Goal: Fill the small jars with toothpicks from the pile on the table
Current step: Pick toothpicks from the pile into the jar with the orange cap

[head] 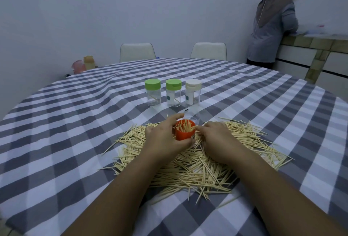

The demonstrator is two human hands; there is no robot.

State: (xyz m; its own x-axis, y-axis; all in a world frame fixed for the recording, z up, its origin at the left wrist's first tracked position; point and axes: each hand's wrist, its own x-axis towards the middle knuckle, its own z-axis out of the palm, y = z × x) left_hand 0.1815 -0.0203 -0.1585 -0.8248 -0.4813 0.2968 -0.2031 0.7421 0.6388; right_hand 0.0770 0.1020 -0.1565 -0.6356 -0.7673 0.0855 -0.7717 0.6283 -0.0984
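Here, near the table's [56,104] near edge, the left hand [163,139] gripped the upright orange jar [185,130], mouth up, while the right hand [216,136], just beside, pinched toothpicks from the pile [188,170] lying flat beneath.

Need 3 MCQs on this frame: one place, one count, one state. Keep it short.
1. Where is the orange jar?
A. in the toothpick pile
B. beside the chairs
C. off the table

2. How many capped jars stand behind it?
A. one
B. three
C. five

3. What is the left hand doing?
A. lying flat
B. lifting a cap
C. gripping the orange jar

Key:
1 A: toothpicks lie all around it.
2 B: two green-capped jars and a white-capped jar.
3 C: fingers and thumb curl round the jar; the right hand rests on the pile beside it.
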